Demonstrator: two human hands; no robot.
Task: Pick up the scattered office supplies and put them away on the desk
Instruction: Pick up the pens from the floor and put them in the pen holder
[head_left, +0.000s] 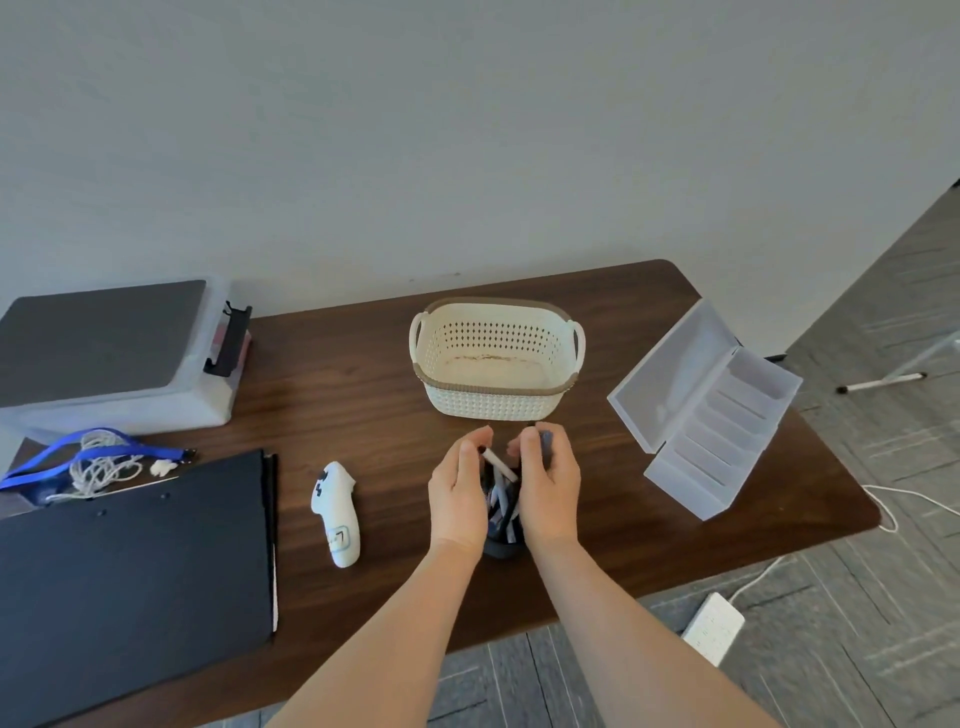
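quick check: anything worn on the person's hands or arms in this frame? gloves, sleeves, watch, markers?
Nothing worn. The left hand and right hand are bare, with no gloves, rings or tracking markers visible. Both forearms are bare up to the frame's bottom edge: no sleeves, watch, bands or cables on them.

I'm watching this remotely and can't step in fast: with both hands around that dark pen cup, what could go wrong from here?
1. The dark pen cup stands near the desk's front edge; a nudge might tip it to the floor.
2. It looks crowded, so the white pen between the left hand and right hand may jam or push others out.
3. The white controller lies close to the left forearm and could get knocked.
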